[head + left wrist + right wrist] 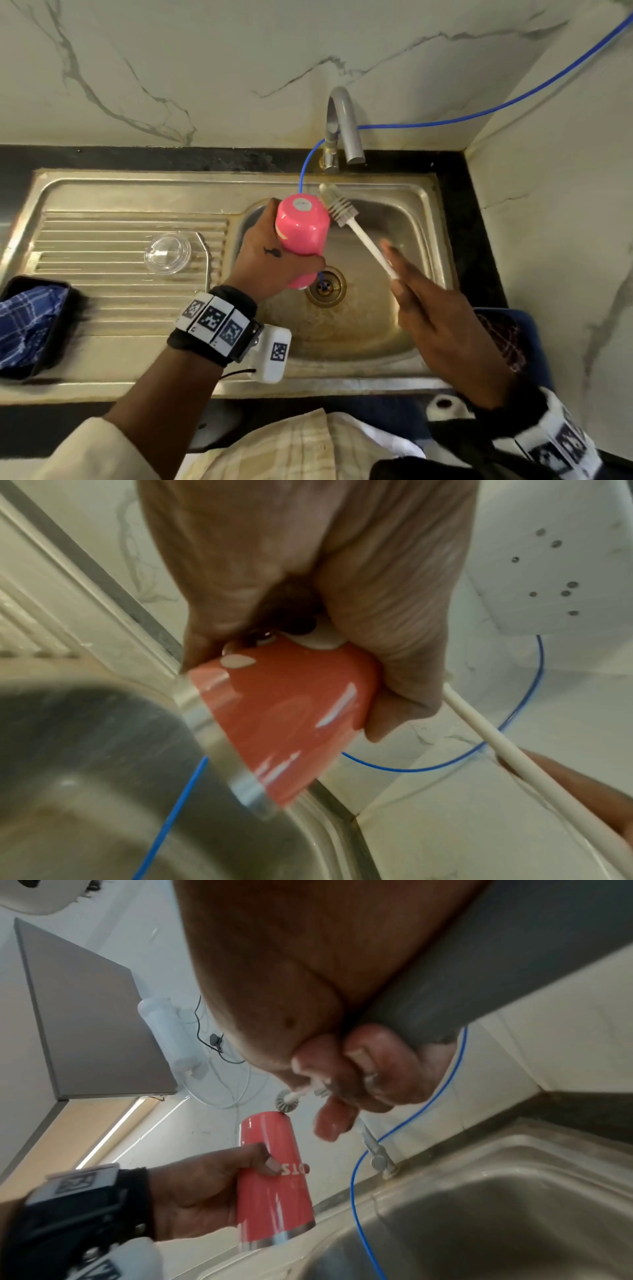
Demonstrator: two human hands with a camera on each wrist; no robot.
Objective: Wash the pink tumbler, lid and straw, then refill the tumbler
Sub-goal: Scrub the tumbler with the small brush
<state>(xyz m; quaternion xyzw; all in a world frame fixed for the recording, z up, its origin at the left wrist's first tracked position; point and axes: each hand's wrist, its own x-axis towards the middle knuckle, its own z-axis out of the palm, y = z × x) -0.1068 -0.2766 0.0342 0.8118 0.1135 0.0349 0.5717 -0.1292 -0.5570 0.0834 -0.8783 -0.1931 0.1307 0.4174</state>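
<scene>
My left hand [274, 260] grips the pink tumbler [303, 233] upside down over the sink basin [404, 219], its steel rim pointing down at the drain. The same tumbler [284, 718] fills the left wrist view and shows in the right wrist view as the tumbler [274, 1177] with white lettering. My right hand [421, 298] holds a white bottle brush [356, 229] by its handle, the bristle head touching the tumbler's upper right side near its base. The clear lid [167, 253] lies on the drainboard at the left. I see no straw.
A steel tap [342, 126] stands behind the basin, no water visibly running. A thin blue tube [513, 99] runs from the wall past the tap down into the drain [325, 286]. A black tray with a blue checked cloth [27, 325] sits at the left counter edge.
</scene>
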